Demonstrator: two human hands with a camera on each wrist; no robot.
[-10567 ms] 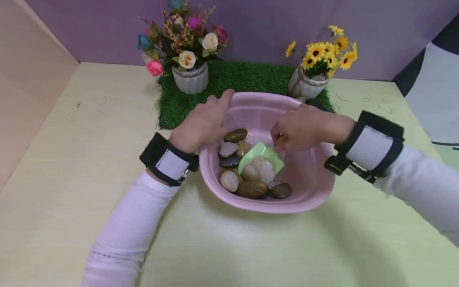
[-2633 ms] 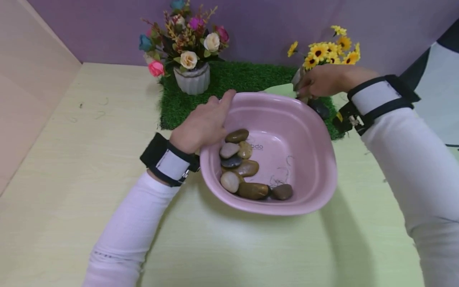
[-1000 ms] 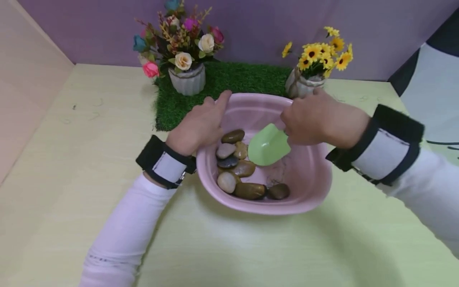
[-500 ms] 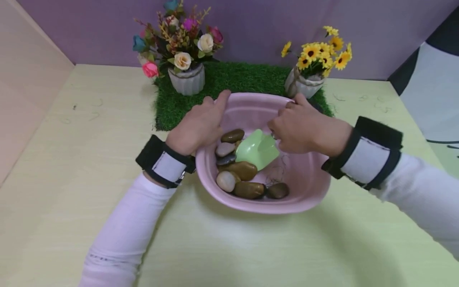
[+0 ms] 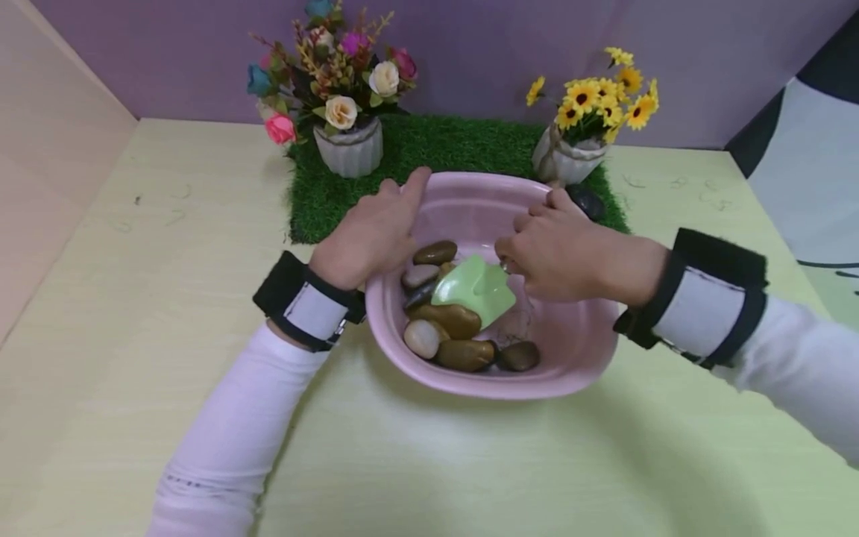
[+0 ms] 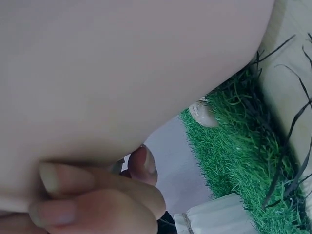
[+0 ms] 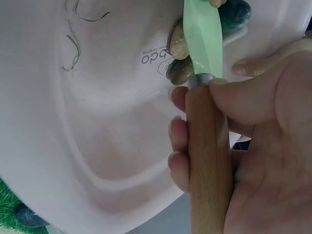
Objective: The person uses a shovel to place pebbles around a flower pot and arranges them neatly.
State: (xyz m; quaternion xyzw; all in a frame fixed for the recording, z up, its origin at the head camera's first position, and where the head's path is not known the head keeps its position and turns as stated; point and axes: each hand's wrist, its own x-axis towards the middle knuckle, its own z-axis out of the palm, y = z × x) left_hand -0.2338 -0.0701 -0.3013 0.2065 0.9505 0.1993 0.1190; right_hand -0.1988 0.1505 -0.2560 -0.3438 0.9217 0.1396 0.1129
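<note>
"Flowers (image 5: 342, 82) of many colors come first, right?"

"Yes, in a white pot (image 5: 352, 153) near the back edge of the table (image 5: 335, 462). Next is the left hand (image 5: 369, 242), holding the pink tub (image 5: 483, 388) by its left edge, near the back corner."

"What's in the tub?"

"Shiny stones (image 5: 435, 252), along its left and front edges. The green scoop (image 5: 473, 294) is in there too, left of the middle, its blade down against them."

"And the right hand (image 5: 570, 257)?"

"Its fingers curl around the scoop's wooden handle (image 7: 209, 161). Past it, yellow flowers (image 5: 600, 97) stand by the table's back edge."

"So what just changed?"

"The scoop is now further left and closer to the tub's front edge. A brown stone (image 5: 448, 321) hides part of its blade. I think it's getting under the stones, but I can't tell if that one rests on it."

"What else is different?"

"A few moments back, the scoop is out past the tub's back edge. Now it's inside. The left hand keeps the same spot."
</note>
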